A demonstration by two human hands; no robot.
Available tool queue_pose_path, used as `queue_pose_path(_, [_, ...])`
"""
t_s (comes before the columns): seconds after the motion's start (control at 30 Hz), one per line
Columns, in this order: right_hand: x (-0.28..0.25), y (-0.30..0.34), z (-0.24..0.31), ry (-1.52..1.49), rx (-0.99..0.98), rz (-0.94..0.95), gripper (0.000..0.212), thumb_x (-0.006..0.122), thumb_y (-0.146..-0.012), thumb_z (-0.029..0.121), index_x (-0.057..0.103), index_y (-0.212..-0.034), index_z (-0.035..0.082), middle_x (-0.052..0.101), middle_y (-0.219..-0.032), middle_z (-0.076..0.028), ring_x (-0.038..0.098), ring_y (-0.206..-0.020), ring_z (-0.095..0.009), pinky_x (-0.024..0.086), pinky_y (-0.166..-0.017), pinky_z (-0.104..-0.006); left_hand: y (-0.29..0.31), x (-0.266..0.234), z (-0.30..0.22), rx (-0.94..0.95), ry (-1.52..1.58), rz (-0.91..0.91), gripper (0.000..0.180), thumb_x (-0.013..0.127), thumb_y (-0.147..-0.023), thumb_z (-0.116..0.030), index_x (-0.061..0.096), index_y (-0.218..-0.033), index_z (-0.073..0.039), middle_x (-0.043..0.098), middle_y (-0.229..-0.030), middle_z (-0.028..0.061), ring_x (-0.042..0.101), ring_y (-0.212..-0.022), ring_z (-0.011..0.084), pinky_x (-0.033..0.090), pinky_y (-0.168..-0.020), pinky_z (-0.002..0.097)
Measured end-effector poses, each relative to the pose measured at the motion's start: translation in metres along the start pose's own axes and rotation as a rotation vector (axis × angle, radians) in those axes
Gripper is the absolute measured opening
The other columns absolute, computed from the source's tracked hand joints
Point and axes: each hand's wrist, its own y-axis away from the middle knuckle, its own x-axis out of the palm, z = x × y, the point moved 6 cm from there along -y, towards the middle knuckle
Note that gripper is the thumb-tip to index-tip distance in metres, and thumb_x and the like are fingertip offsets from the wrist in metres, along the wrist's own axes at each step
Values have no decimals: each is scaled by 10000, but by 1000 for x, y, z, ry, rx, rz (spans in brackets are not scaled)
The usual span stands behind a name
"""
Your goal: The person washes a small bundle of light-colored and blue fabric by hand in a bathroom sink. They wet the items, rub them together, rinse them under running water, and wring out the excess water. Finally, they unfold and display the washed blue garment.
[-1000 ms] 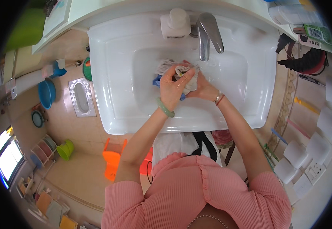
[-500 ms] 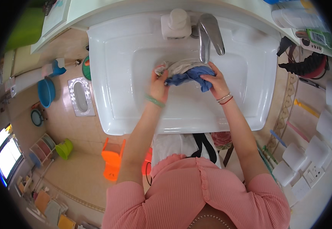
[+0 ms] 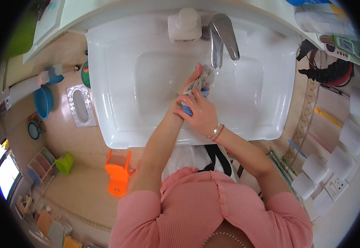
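A wet, bunched cloth [image 3: 205,77], greyish white with a blue part, is squeezed between my hands over the white sink [image 3: 155,120]. Whether it is one piece or two I cannot tell. My left hand [image 3: 191,78] grips the bundle with its thumb pointing toward the faucet; its other fingers are mostly hidden. Closer to me, my right hand [image 3: 202,114] wraps its fingers over the blue end, against my left wrist. The metal faucet [image 3: 221,41] stands just beyond the cloth.
Left of the faucet stands a white pump bottle [image 3: 185,25]. An orange chair [image 3: 118,173] and a squat toilet [image 3: 81,105] are on the floor at left. Bottles [image 3: 320,22] line the right shelf, and a black-and-red brush-like item [image 3: 333,72] sits below them.
My hands have come together from a spread hold. The stretched cloth is now bunched up, and my right hand has moved left and nearer to me.
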Motion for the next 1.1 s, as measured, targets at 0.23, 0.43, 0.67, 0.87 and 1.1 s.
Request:
queue_pose_path(0.23, [38, -36, -173, 60, 507, -1, 222, 502, -880, 293, 612, -983, 130, 654, -827, -195, 622, -759, -404, 496, -651, -483, 26, -53, 22, 360, -212, -648, 405, 569, -891, -414, 599, -1055, -45, 600, -1020, 56, 555, -950, 159, 465, -808, 309])
queue_pose_path(0.43, [56, 4, -188, 174, 558, 347, 371, 468, -875, 311, 498, -1225, 193, 650, -824, -224, 623, -789, -421, 501, -707, -494, 48, -67, 32, 201, -284, -542, 516, 613, -859, -257, 414, -1286, -47, 546, -1199, 87, 555, -1062, 198, 464, -875, 338])
queue_pose_path(0.67, [56, -15, -182, 296, 577, 436, 387, 461, -857, 267, 496, -1235, 193, 656, -901, -216, 632, -838, -400, 500, -745, -501, 62, -73, 41, 151, -259, -456, 634, 672, -758, 5, 367, -1311, -49, 548, -1171, 101, 554, -1076, 218, 485, -880, 352])
queue_pose_path(0.87, [62, -11, -175, 333, 574, 501, 422, 461, -859, 289, 462, -1273, 206, 654, -937, -219, 628, -871, -395, 496, -777, -492, 62, -94, 32, 83, -622, -420, 571, 694, -752, -6, 432, -1259, 6, 596, -1095, 102, 612, -940, 195, 525, -813, 312])
queue_pose_path(1.1, [72, -8, -190, 168, 580, 371, 513, 481, -854, 331, 399, -1349, 228, 649, -970, -219, 618, -895, -410, 484, -800, -499, 71, -82, 17, 33, -850, -481, 480, 757, -742, -190, 545, -1102, 47, 637, -929, 105, 640, -724, 152, 549, -576, 273])
